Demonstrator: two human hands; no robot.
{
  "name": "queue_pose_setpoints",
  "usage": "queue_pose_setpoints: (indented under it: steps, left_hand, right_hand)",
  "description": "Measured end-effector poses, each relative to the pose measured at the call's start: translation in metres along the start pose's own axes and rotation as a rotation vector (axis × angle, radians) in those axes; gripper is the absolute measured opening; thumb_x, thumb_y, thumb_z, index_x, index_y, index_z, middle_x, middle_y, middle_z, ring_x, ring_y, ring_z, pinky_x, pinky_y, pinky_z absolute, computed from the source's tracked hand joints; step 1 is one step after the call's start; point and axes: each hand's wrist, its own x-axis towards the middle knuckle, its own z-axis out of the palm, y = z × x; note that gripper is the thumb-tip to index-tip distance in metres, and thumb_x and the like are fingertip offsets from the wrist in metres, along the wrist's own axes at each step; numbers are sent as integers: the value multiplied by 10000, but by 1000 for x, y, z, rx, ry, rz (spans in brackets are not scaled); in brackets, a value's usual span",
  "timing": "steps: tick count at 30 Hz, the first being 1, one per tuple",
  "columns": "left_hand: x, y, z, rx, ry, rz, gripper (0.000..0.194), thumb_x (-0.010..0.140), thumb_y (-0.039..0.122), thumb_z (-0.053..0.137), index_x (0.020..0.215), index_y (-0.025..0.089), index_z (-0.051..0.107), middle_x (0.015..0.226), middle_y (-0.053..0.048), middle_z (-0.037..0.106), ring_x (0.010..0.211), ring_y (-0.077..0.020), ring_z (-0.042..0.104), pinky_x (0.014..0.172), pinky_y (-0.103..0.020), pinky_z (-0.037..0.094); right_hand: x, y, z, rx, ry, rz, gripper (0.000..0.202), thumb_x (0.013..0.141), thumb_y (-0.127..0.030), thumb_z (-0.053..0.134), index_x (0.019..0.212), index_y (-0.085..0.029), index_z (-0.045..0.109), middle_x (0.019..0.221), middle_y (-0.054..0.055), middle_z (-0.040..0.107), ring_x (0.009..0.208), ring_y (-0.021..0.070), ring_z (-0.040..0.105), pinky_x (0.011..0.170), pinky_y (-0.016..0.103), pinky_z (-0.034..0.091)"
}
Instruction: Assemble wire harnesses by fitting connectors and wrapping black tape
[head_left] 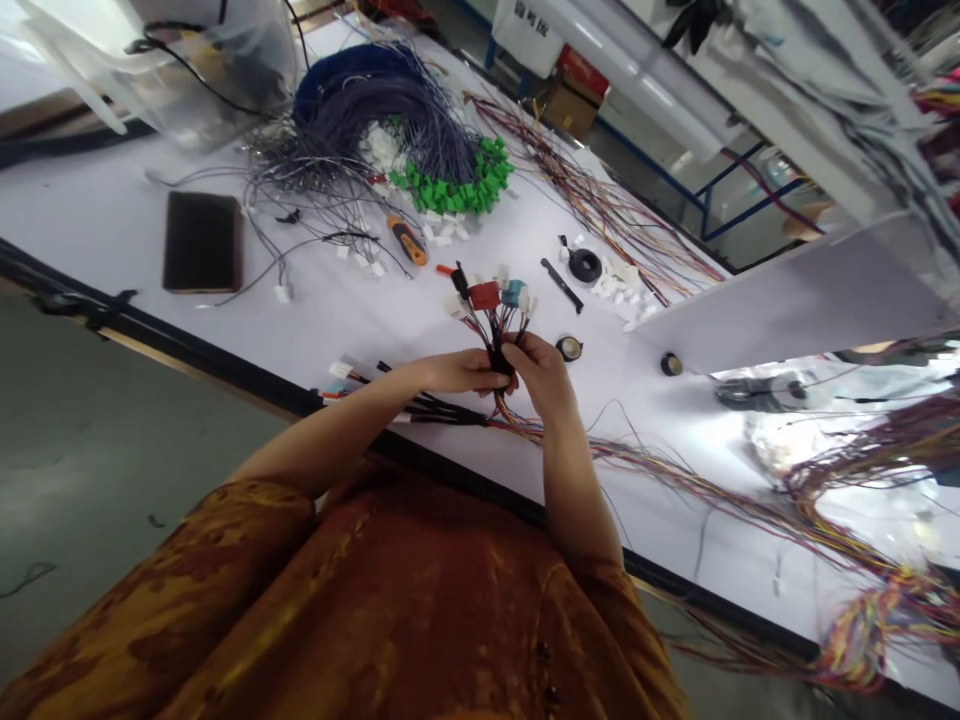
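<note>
Wire bundle (496, 358), pinched by left hand (466, 371) and right hand (541, 371) — translucent container (176, 100), contents blurred

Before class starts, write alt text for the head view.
A left hand and right hand hold a wire bundle with red and blue connectors over a white table. Beyond lie blue wires with green connectors.

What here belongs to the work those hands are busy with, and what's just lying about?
In use:
wire bundle, held in left hand and right hand
its red connector and blue connector

Apparently just lying about:
orange-and-black tool
dark rectangular object
green connectors
larger black roll
</note>
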Motion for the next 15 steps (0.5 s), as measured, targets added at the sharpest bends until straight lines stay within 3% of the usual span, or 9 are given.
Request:
queue_pose_setpoints:
  steps: [6,15]
  left_hand:
    - [5,-3,-6,17,-18,-29,406,935,519,602,922,117,663,670,-5,517,595,-98,456,560,-228,394]
    - [17,-3,-12,-68,-20,-69,381,860,516,702,820,138,678,587,-3,482,543,-119,438,530,-258,358]
  right_hand:
    - [13,3,10,69,43,18,265,844,-469,681,903,-217,627,613,-69,537,426,67,432,365,213,366]
    - [19,3,3,-72,60,35,299,868,-529,609,899,-233,582,646,-39,513,487,104,469,397,252,409]
